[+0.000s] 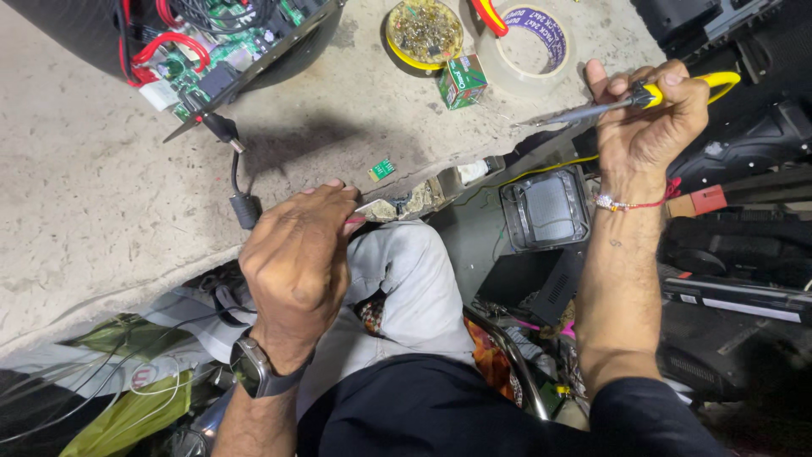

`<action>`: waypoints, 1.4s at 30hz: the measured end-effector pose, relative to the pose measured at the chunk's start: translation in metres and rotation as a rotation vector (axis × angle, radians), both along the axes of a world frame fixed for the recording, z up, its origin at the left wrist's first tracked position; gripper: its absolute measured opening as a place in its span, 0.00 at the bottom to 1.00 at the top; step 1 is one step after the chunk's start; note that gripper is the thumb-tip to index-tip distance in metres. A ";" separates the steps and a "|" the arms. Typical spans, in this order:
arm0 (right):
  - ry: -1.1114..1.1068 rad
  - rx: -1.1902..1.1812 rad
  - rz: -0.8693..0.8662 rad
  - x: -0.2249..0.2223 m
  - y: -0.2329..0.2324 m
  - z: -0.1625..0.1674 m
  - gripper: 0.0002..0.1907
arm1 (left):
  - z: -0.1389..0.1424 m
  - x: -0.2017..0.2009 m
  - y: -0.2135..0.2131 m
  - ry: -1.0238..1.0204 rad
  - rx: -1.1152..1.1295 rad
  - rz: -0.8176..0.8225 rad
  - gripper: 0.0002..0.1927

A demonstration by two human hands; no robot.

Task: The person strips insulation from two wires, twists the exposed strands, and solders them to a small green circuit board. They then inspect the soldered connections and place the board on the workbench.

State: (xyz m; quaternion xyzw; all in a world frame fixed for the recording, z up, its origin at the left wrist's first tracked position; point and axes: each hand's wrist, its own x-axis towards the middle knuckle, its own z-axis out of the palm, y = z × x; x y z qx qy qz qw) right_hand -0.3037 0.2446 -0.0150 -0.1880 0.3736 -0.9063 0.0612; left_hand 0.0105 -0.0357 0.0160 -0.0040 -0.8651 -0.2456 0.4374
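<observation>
Closest to me is my left hand, watch on the wrist, curled into a loose fist at the broken edge of the concrete worktop. It's pinching something small with a pinkish-red tip, honestly can't make out what it is from this angle. Just beside that hand sits a black cable running up to an opened device with a green circuit board and red wires. A tiny green board lies loose near the edge. My right hand is clenched around a yellow-handled soldering iron, tip pointing left over the worktop. Further back are a yellow-rimmed dish of small parts, a little green box and a tape roll.
</observation>
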 end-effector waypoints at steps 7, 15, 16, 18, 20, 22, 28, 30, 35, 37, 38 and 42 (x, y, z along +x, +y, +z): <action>-0.040 -0.001 -0.021 -0.003 0.002 -0.001 0.08 | -0.008 0.003 -0.003 -0.018 -0.023 0.011 0.09; -0.001 0.029 -0.018 0.003 -0.001 0.001 0.07 | -0.016 0.002 0.001 0.005 0.042 0.017 0.08; 0.005 0.026 -0.020 0.003 -0.001 0.001 0.08 | -0.017 0.002 0.001 0.003 0.037 0.017 0.08; 0.020 0.033 -0.016 0.003 0.000 0.001 0.09 | -0.018 0.002 0.001 0.007 0.032 0.024 0.08; 0.027 0.039 -0.019 0.002 0.000 0.000 0.09 | -0.018 0.002 0.000 0.009 0.036 0.020 0.08; 0.024 0.044 -0.030 0.001 0.001 0.000 0.09 | -0.017 0.002 0.000 0.007 0.049 0.006 0.08; 0.022 0.043 -0.039 0.001 0.001 -0.001 0.09 | -0.018 0.002 0.000 0.017 0.042 0.000 0.09; 0.024 0.047 -0.048 0.002 0.000 0.000 0.09 | -0.018 0.002 0.000 0.015 0.047 0.003 0.09; 0.008 0.047 -0.067 0.003 -0.001 0.001 0.09 | -0.017 0.001 0.000 0.015 0.048 0.001 0.08; 0.008 0.046 -0.066 0.004 -0.001 0.001 0.09 | -0.016 0.001 0.000 0.015 0.051 0.000 0.07; 0.009 0.044 -0.063 0.004 -0.001 0.001 0.09 | -0.016 0.001 0.000 0.007 0.050 0.006 0.07; 0.014 0.047 -0.061 0.005 -0.002 0.002 0.09 | -0.015 0.003 0.000 -0.010 0.040 0.014 0.07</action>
